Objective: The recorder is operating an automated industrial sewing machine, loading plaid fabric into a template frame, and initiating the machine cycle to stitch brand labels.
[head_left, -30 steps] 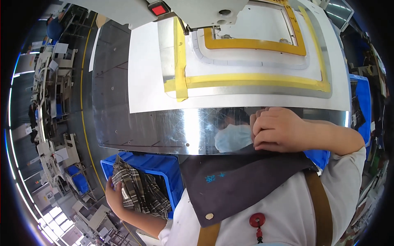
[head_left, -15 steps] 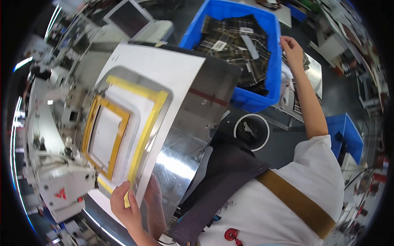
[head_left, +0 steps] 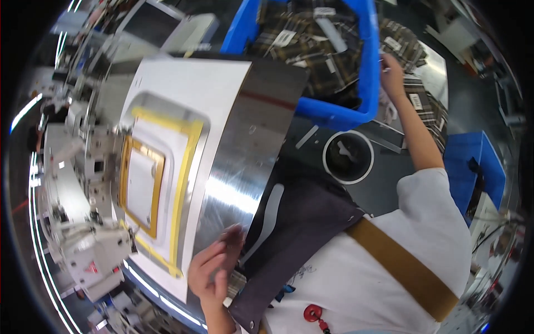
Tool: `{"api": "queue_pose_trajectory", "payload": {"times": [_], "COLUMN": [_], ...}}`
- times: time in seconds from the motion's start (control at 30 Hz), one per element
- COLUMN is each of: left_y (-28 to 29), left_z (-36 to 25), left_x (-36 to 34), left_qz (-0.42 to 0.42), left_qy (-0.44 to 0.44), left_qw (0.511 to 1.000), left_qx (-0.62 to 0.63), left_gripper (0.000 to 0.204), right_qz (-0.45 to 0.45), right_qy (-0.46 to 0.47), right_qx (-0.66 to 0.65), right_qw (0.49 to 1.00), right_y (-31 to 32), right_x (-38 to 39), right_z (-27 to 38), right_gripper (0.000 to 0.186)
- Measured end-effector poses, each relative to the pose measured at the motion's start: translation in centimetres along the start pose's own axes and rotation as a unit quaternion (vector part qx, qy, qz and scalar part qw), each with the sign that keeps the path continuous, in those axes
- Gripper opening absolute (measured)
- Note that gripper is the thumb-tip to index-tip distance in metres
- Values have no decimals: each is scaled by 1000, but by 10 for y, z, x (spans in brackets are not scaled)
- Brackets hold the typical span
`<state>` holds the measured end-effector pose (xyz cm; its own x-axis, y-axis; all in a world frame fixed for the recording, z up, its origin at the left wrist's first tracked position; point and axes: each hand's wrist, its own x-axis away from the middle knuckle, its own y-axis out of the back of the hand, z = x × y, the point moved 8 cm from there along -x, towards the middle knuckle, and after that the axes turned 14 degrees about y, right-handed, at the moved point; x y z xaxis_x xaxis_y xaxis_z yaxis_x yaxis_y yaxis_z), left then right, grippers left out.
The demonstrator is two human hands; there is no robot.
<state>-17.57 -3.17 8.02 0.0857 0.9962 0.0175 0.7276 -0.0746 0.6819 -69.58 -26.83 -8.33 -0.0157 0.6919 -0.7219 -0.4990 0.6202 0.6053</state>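
My left hand (head_left: 210, 274) is over the near edge of the shiny metal table plate (head_left: 231, 183), fingers apart and holding nothing; its reflection shows in the metal. Left of it lies a white template board (head_left: 225, 94) with a rounded cutout edged in yellow tape (head_left: 189, 161). Inside the cutout sits a yellow rectangular frame (head_left: 158, 192), beside the sewing machine head (head_left: 94, 273). My right hand (head_left: 392, 75) reaches out beside the right wall of a blue bin (head_left: 368, 72), fingers curled together near a small pale bit I cannot make out. Plaid fabric pieces (head_left: 320, 61) with white labels fill the bin.
More labelled plaid pieces (head_left: 420, 94) lie on a side table right of the bin. Below the bin stands a round white-rimmed bucket (head_left: 346, 181). A second blue bin (head_left: 473, 172) is at the right. A grey strip (head_left: 270, 214) lies on the dark apron (head_left: 300, 228).
My left hand has left the yellow tape's lower corner and moved right, its fingers opening. My right hand has come slightly lower alongside the bin. The whole view has shifted a little.
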Motion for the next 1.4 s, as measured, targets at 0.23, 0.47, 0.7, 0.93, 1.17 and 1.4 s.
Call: {"api": "queue_pose_trajectory", "payload": {"times": [0.23, 0.47, 0.7, 0.93, 1.17, 1.4], "left_y": [-84, -88, -15, 45, 34, 37], "left_z": [37, 46, -3, 75, 103, 97], "left_x": [23, 49, 60, 26, 14, 13], "left_qz": [147, 60, -47, -144, -172, -195], "left_qy": [223, 186, 59, 211, 202, 208], "left_qw": [925, 981, 993, 966, 963, 957], "left_qx": [271, 16, -88, -43, -45, -47], "left_gripper": [37, 23, 18, 11, 12, 9], "right_qz": [60, 518, 536, 464, 247, 305], "right_qy": [367, 338, 434, 235, 151, 179], "right_qx": [-370, -512, -498, -436, -195, -106], "right_qw": [851, 596, 525, 735, 937, 929], "right_y": [59, -30, 13, -132, -331, -431], "right_x": [58, 84, 19, -131, -265, -260], "right_z": [253, 406, 451, 426, 296, 275], "right_gripper": [4, 33, 17, 26, 18, 17]}}
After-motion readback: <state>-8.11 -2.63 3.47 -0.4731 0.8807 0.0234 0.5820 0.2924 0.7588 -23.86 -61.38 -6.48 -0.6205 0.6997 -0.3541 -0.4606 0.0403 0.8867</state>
